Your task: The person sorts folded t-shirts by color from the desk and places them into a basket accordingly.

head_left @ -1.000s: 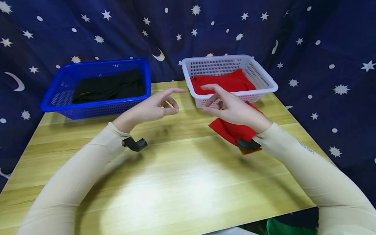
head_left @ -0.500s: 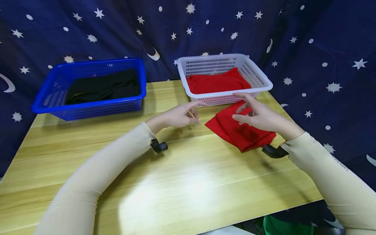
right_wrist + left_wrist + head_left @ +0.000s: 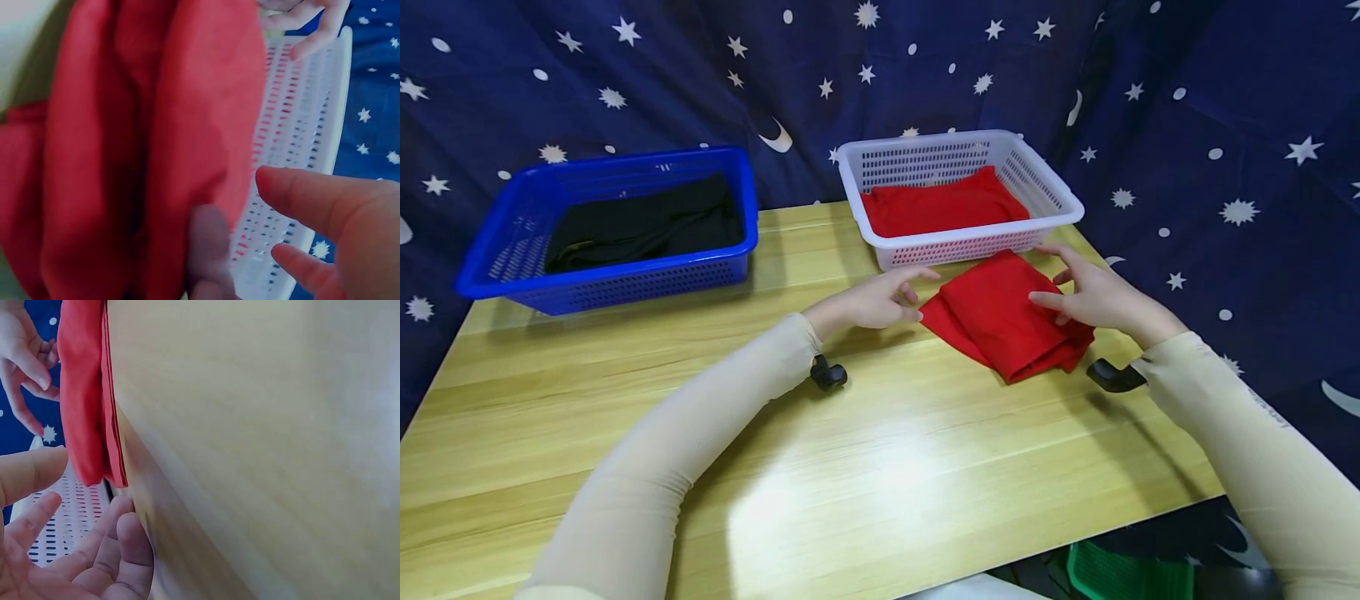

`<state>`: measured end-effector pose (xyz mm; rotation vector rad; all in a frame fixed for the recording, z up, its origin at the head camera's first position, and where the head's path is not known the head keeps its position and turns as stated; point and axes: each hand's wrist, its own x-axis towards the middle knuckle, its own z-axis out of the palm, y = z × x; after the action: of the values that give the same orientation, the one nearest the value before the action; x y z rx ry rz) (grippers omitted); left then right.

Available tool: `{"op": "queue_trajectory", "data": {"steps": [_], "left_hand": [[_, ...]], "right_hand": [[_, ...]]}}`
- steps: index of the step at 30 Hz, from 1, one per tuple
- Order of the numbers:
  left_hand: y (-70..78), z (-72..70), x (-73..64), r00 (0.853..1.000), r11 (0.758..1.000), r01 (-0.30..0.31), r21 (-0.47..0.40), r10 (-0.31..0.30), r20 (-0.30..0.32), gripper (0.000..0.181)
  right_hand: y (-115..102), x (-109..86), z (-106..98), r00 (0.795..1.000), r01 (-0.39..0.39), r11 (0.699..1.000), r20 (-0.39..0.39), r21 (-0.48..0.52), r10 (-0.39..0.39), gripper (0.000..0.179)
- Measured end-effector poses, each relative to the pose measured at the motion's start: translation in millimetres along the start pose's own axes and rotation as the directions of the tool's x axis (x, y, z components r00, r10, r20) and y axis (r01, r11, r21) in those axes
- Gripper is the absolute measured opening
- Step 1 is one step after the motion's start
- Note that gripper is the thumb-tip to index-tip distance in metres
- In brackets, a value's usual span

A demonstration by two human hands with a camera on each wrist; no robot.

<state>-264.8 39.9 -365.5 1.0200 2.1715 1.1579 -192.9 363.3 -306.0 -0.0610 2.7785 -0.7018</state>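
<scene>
A folded red cloth lies on the wooden table in front of the white basket, its layers stacked unevenly at the near edge. My left hand is at its left corner, fingers loosely bent and thumb apart, holding nothing. Over the cloth's right side is my right hand, thumb overlapping the fabric and fingers spread. In the left wrist view the cloth appears edge-on just beyond the fingertips. The right wrist view shows the cloth's folds close up beside the thumb.
Behind the cloth stands a white perforated basket with red fabric inside. A blue basket holding black fabric is at the back left. A starry dark blue curtain hangs behind. Something green shows below the table edge.
Both hands have moved right and down to the red cloth, the left to its left corner and the right to its right side. The head view has shifted slightly. The cloth stays on the table.
</scene>
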Motion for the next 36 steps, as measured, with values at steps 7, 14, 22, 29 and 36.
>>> {"op": "queue_trajectory", "data": {"steps": [7,14,22,29,36], "left_hand": [[3.1,3.2,1.8,1.000,1.000,0.003,0.004,-0.003,0.003,0.063],[0.7,1.9,-3.8,1.000,1.000,0.015,0.026,-0.015,-0.006,0.063],[-7.4,-6.1,-18.6,0.999,0.999,0.045,0.029,-0.044,-0.017,0.063],[-10.5,-12.0,-37.2,0.999,0.998,0.052,0.035,-0.052,-0.016,0.063],[-10.7,-11.6,-57.0,0.995,0.995,0.096,0.003,-0.096,-0.013,0.069]], "right_hand": [[10,7.9,5,0.999,-0.026,1.000,0.039,0.000,0.026,0.091],[0,7.0,13,0.997,-0.001,0.999,0.075,0.052,-0.003,0.086],[-21,8.9,26,0.988,0.095,0.994,0.119,0.061,-0.101,0.084],[-46,21.0,40,0.964,0.206,0.977,0.163,0.052,-0.212,0.083],[-72,31.2,54,0.930,0.304,0.950,0.193,0.075,-0.313,0.084]]}}
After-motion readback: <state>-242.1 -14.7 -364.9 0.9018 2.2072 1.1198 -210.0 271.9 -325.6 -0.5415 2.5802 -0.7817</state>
